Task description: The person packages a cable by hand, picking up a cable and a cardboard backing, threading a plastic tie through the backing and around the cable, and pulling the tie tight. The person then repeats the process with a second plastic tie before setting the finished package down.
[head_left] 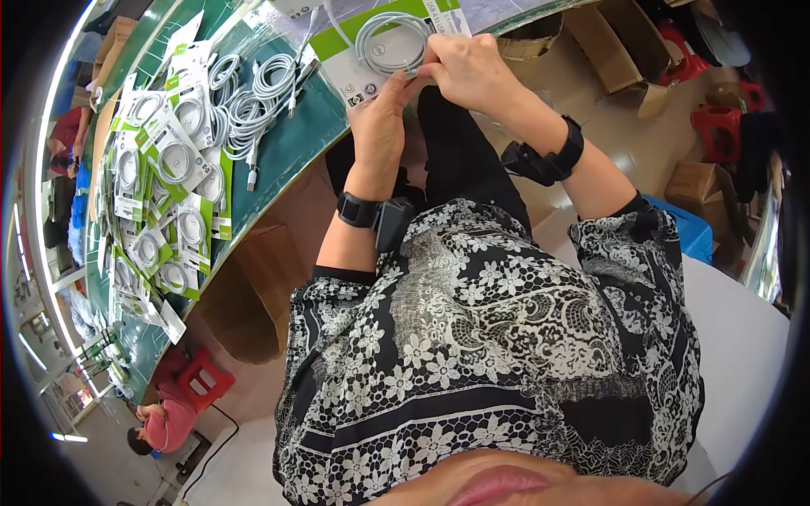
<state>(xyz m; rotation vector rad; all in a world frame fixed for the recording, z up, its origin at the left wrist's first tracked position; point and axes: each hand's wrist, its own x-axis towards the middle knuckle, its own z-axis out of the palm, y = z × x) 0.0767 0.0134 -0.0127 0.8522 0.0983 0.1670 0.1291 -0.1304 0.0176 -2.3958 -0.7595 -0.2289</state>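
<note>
A white coiled cable lies on a white-and-green backing card at the table's near edge. My left hand is closed at the lower edge of the coil, thumb and fingers pinching there. From the right, my right hand meets it, its fingertips pinched against the same spot. My fingers hide the exact part of the cable being gripped, and whether a small tie is between them cannot be seen. To the left of my hands lie loose coiled cables with white plugs.
Several carded cables are heaped on the green table at left. Cardboard boxes stand on the floor at the far right, near red stools. A person sits at the lower left.
</note>
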